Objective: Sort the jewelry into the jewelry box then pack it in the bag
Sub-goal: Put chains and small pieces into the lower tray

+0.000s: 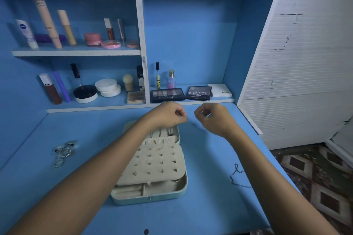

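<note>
Above the open jewelry box point(152, 168), I am holding my left hand point(168, 113) and right hand point(212, 117) with fingers curled as if pinching a fine chain; none is showing. Slack could be snagging the earring studs point(156, 160) below.

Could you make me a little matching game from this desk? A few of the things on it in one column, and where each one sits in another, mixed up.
Things:
1. jewelry box
2. rings
3. chain
4. MATTE palette

Places:
A. on the low shelf at the back
B. on the desk, left of the box
C. open in the middle of the desk
D. on the desk, right of the box

Pairs: 1-C, 2-B, 3-D, 4-A
</note>
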A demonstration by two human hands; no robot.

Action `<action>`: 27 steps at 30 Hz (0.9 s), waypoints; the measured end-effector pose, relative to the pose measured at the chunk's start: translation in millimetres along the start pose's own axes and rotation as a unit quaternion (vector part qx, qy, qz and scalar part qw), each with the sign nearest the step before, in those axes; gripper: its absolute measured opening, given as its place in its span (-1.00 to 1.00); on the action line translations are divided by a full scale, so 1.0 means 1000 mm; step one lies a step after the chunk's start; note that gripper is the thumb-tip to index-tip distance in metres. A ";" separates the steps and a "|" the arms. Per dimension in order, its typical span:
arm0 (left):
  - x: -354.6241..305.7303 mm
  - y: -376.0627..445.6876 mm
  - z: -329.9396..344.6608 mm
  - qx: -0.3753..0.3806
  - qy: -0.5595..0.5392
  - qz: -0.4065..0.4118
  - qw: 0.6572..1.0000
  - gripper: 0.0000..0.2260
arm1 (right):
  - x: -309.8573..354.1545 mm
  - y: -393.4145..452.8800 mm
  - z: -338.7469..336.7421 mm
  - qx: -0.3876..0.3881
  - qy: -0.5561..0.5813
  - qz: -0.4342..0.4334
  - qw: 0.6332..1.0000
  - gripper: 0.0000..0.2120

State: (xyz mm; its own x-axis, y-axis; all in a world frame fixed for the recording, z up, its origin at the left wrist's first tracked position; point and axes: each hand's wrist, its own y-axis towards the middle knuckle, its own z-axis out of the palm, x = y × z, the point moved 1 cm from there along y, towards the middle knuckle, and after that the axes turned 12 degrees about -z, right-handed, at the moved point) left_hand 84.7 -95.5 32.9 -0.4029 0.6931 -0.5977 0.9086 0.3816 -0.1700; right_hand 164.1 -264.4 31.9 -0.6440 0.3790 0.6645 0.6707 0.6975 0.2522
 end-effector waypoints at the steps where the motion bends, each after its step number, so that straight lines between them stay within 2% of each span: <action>1: -0.005 0.004 0.003 0.002 -0.005 0.005 1.000 -0.95 | -0.006 0.001 -0.004 -0.013 0.005 0.011 1.000 -0.89; 5: -0.023 0.020 0.016 0.015 -0.023 0.012 1.000 -0.94 | -0.028 0.002 -0.015 -0.068 0.005 0.045 0.997 -0.91; 12: -0.052 0.045 0.042 0.024 -0.009 0.035 0.999 -0.92 | -0.061 0.000 -0.020 -0.109 -0.025 0.110 0.988 -0.91; 20: -0.067 0.063 0.061 0.014 0.008 0.045 0.999 -0.91 | -0.079 -0.006 -0.017 -0.095 -0.059 0.150 0.982 -0.89; 27: -0.065 0.072 0.074 0.017 0.033 0.052 0.998 -0.88 | -0.082 -0.007 -0.013 -0.086 -0.071 0.152 0.982 -0.88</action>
State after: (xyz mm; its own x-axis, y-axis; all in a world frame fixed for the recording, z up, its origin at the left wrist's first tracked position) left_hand 184.7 -158.7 1.7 -0.3109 0.7677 -0.5604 0.9489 0.2844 -0.1368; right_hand 216.7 -308.3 -15.5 -0.4405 0.6443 0.6251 0.8845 0.4305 0.1795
